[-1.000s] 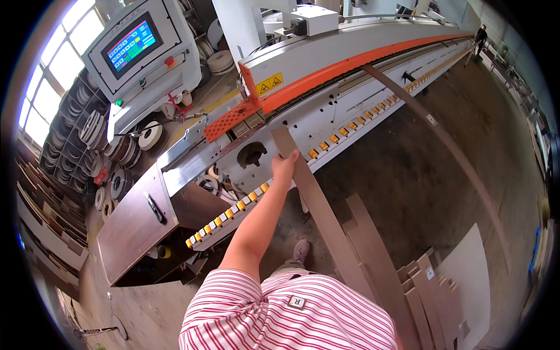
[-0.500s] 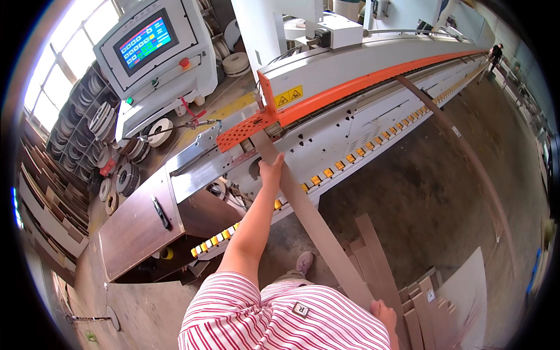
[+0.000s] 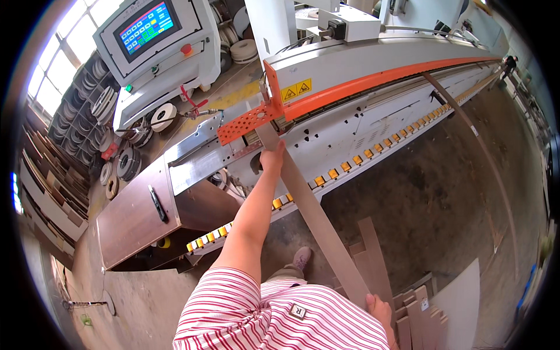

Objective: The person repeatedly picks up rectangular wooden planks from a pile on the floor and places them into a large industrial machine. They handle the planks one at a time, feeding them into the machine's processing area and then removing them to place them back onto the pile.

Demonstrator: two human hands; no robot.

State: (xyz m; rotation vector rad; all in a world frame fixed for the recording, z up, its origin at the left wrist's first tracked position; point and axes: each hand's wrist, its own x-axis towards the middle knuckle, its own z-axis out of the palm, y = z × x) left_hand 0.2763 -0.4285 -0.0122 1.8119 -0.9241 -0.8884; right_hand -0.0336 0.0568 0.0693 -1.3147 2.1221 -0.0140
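Note:
A long, narrow grey-brown board [image 3: 324,230] slants from the machine down to my right side. My left hand [image 3: 272,157] grips its upper part, close to the machine's edge. My right hand [image 3: 379,309] holds the lower end beside my hip. The board's far end reaches under an orange perforated guard [image 3: 248,123] on the long grey edge-banding machine [image 3: 361,111]. What touches that end beneath the guard is hidden. A second long brown strip [image 3: 466,119] leaves the machine farther along and stretches to the right over the floor.
A control panel with a lit screen [image 3: 147,29] stands at the upper left. Below it, a utility knife [image 3: 157,204] lies on a brown cabinet [image 3: 134,224]. Stacked boards [image 3: 417,315] rest on the floor to my right. Rolls of edging [image 3: 128,163] fill the left side. A person [image 3: 510,65] stands far off.
The second strip has shifted right along the machine. My view has moved slightly; both hands keep their hold on the board, whose far end stays at the guard.

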